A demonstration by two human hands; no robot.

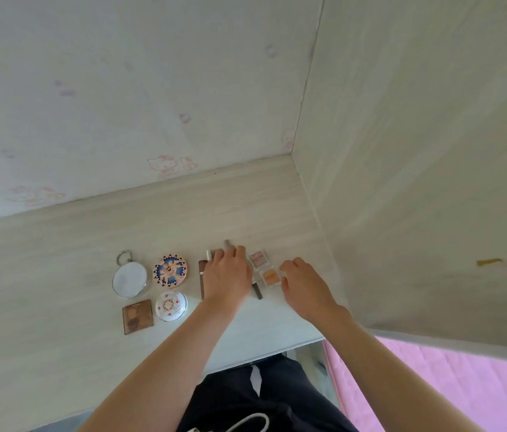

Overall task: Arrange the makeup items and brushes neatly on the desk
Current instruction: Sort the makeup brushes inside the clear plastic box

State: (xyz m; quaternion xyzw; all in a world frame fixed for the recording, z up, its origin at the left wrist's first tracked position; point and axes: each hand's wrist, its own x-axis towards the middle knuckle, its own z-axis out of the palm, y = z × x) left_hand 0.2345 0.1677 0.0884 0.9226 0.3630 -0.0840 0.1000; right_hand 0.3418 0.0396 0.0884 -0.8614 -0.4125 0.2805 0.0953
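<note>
On the pale wooden desk [59,244] lie a round mirror compact [130,279], a blue-and-pink patterned compact [170,271], a white domed compact [171,306] and a brown square palette [137,316]. My left hand [228,275] lies palm down over several brushes and stick items [257,291], covering most of them; whether it grips any is hidden. Two small clear eyeshadow pots, one pink [258,259] and one orange [270,277], sit just right of it. My right hand [302,283] hovers beside the orange pot with fingers loosely curled, holding nothing.
A wall with faint cartoon stickers [165,165] rises behind the desk. A wooden side panel [417,182] closes the right side. Below the desk's front edge are my dark trousers [246,394] and a pink bedspread [432,385].
</note>
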